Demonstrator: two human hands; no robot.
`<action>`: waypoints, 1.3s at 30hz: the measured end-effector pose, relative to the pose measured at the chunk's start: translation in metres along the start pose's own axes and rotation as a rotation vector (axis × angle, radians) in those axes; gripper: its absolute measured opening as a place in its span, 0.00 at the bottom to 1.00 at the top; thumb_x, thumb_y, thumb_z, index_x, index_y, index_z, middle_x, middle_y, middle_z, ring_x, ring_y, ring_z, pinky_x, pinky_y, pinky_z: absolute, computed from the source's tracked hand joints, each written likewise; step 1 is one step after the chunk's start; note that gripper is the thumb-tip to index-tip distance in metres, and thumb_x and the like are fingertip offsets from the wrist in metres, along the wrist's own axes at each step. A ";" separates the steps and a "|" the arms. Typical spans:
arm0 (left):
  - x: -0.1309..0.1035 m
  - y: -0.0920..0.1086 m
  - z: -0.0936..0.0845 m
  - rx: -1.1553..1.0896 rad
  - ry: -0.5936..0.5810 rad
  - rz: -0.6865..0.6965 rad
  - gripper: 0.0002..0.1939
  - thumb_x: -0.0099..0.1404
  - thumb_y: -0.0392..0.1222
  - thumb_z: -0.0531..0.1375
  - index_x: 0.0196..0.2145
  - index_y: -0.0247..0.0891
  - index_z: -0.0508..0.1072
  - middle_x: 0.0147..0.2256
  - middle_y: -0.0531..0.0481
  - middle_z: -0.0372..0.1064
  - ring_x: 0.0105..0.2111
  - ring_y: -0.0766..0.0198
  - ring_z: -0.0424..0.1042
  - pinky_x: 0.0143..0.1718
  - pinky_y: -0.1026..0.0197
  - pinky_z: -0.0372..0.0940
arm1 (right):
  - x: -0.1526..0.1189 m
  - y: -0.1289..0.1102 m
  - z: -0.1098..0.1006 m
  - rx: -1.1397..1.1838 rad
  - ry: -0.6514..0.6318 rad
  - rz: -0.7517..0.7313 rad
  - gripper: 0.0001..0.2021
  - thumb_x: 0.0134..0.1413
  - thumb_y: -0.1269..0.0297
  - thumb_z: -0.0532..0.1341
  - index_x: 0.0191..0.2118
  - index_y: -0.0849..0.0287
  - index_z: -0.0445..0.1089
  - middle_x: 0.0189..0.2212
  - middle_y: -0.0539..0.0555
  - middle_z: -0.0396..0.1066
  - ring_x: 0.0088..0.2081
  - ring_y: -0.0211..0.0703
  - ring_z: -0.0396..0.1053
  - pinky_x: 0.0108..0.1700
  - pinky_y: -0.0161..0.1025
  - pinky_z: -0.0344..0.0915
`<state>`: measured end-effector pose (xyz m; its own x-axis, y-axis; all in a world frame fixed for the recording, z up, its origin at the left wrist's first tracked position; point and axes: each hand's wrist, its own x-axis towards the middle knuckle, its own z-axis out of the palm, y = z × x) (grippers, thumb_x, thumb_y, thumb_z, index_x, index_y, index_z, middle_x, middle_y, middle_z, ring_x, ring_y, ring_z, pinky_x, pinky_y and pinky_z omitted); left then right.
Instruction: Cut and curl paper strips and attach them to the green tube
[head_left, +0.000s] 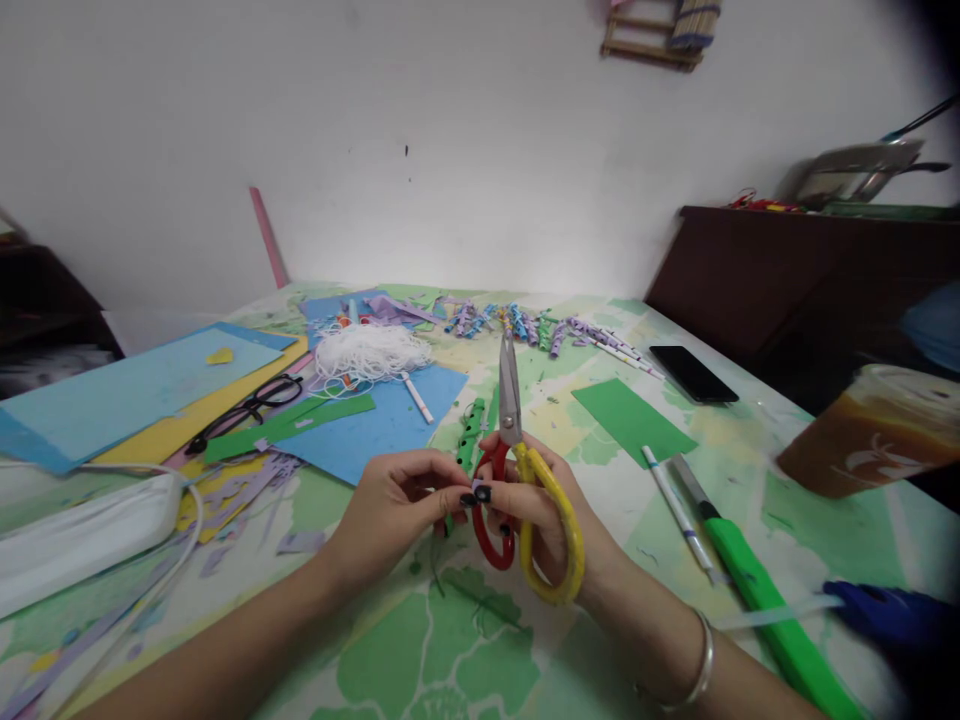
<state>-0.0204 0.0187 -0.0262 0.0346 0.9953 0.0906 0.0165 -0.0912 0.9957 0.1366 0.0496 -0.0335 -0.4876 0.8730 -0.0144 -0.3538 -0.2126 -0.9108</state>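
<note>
Near the middle of the table, my left hand [409, 500] is closed in a pinch, its thumb tip meeting my right thumb. A tiny pale purple paper bit [478, 484] shows between the dark-painted thumbnails. My right hand [536, 500] has the scissors [510, 410] hooked on its fingers, one handle loop red and one yellow. Their metal blades point up and away and look closed. Just behind the fingertips stands a green paper strip [470, 432] with dark holes, apparently curled; its lower end is partly hidden by the left fingers.
White string [371, 352] lies heaped on blue paper [442, 385]. Curled paper strips [517, 328] line the back. Glasses [255, 405] lie left. To the right are a green sheet [634, 418], a green-handled cutter [765, 590], a phone [694, 374] and a drink cup [862, 440].
</note>
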 end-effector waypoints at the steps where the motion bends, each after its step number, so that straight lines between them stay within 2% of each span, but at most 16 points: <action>1: -0.001 0.001 0.000 -0.011 -0.032 -0.006 0.05 0.51 0.39 0.66 0.25 0.35 0.77 0.22 0.49 0.72 0.21 0.67 0.68 0.21 0.68 0.64 | 0.000 0.000 0.000 -0.012 0.008 -0.010 0.18 0.38 0.66 0.67 0.39 0.56 0.63 0.25 0.45 0.64 0.20 0.30 0.61 0.21 0.29 0.59; 4: -0.004 0.000 0.002 -0.036 -0.095 -0.033 0.07 0.52 0.41 0.66 0.29 0.35 0.77 0.26 0.46 0.74 0.24 0.65 0.71 0.22 0.67 0.65 | 0.001 0.001 0.001 -0.061 0.034 -0.037 0.18 0.39 0.64 0.66 0.39 0.56 0.62 0.25 0.45 0.64 0.21 0.31 0.61 0.21 0.30 0.60; 8: -0.004 -0.001 0.002 -0.053 -0.048 -0.065 0.07 0.53 0.41 0.66 0.28 0.35 0.77 0.23 0.48 0.73 0.22 0.66 0.70 0.21 0.68 0.64 | 0.001 0.000 0.000 -0.194 0.060 -0.071 0.17 0.42 0.61 0.65 0.40 0.55 0.61 0.26 0.44 0.62 0.19 0.32 0.58 0.20 0.31 0.58; 11: -0.002 0.000 0.000 -0.076 0.037 -0.064 0.07 0.54 0.41 0.65 0.27 0.34 0.77 0.20 0.49 0.71 0.20 0.67 0.69 0.20 0.69 0.64 | 0.000 -0.003 -0.003 -0.476 0.117 -0.213 0.15 0.44 0.62 0.63 0.39 0.55 0.60 0.28 0.46 0.62 0.23 0.33 0.57 0.23 0.32 0.57; 14: 0.001 0.000 -0.003 -0.155 0.157 -0.028 0.07 0.53 0.41 0.66 0.29 0.35 0.77 0.23 0.49 0.74 0.21 0.68 0.70 0.19 0.69 0.63 | -0.003 -0.005 -0.004 -0.878 0.135 -0.391 0.15 0.42 0.65 0.64 0.37 0.56 0.61 0.32 0.49 0.63 0.29 0.37 0.58 0.30 0.34 0.58; 17: 0.003 0.000 -0.005 -0.239 0.218 -0.016 0.07 0.52 0.41 0.67 0.29 0.36 0.77 0.27 0.49 0.75 0.23 0.66 0.73 0.19 0.69 0.63 | -0.005 -0.002 -0.003 -1.074 0.126 -0.442 0.15 0.42 0.65 0.63 0.38 0.57 0.61 0.34 0.52 0.64 0.33 0.40 0.60 0.34 0.37 0.59; 23: 0.002 0.004 -0.001 -0.288 0.240 -0.045 0.07 0.49 0.40 0.68 0.27 0.35 0.76 0.21 0.51 0.72 0.21 0.67 0.71 0.18 0.69 0.60 | -0.007 0.004 -0.001 -1.165 0.126 -0.458 0.16 0.43 0.63 0.63 0.39 0.57 0.61 0.35 0.53 0.65 0.34 0.43 0.61 0.35 0.38 0.60; 31: 0.002 0.006 -0.001 -0.290 0.244 -0.040 0.09 0.49 0.43 0.67 0.26 0.35 0.75 0.19 0.53 0.68 0.17 0.70 0.66 0.16 0.70 0.55 | -0.008 0.004 0.001 -1.212 0.118 -0.487 0.15 0.44 0.64 0.63 0.39 0.57 0.61 0.36 0.55 0.66 0.38 0.46 0.62 0.39 0.42 0.61; 39: 0.001 0.003 -0.001 -0.306 0.232 -0.058 0.08 0.50 0.41 0.67 0.28 0.35 0.76 0.20 0.53 0.69 0.18 0.70 0.67 0.18 0.69 0.56 | -0.008 0.004 0.001 -1.216 0.128 -0.472 0.16 0.44 0.64 0.65 0.40 0.58 0.62 0.36 0.54 0.67 0.38 0.46 0.63 0.40 0.42 0.62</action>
<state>-0.0208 0.0193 -0.0227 -0.1849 0.9828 0.0015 -0.2879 -0.0557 0.9560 0.1383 0.0417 -0.0368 -0.4130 0.8033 0.4290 0.5058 0.5941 -0.6255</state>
